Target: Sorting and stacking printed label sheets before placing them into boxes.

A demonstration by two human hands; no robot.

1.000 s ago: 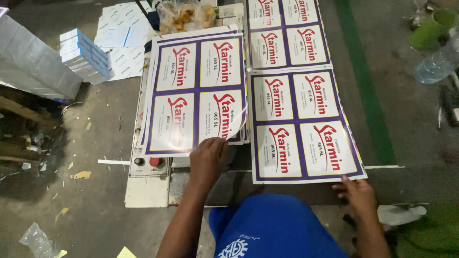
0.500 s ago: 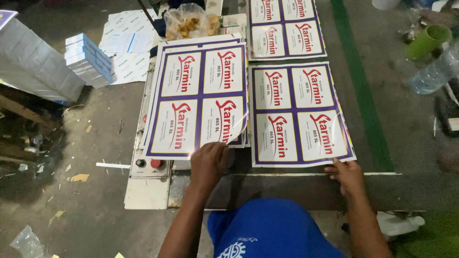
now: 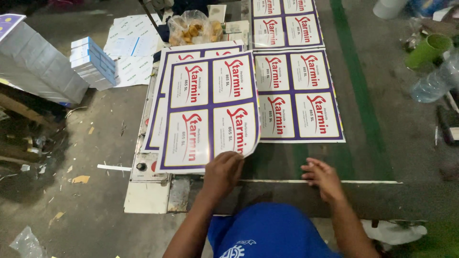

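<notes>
Head view shows the left hand (image 3: 224, 169), fingers clamped on a glossy purple-bordered label sheet (image 3: 210, 112), now lifting it, while the right hand (image 3: 324, 176) has drawn back, fingers apart.

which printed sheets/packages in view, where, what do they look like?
Top label sheet: left stack, left hand lifting its corner; four white panels, purple borders.
Flat label sheet: beyond right hand; same design.
Farther sheet: top centre.
Boxes: upper left, white-blue.
</notes>
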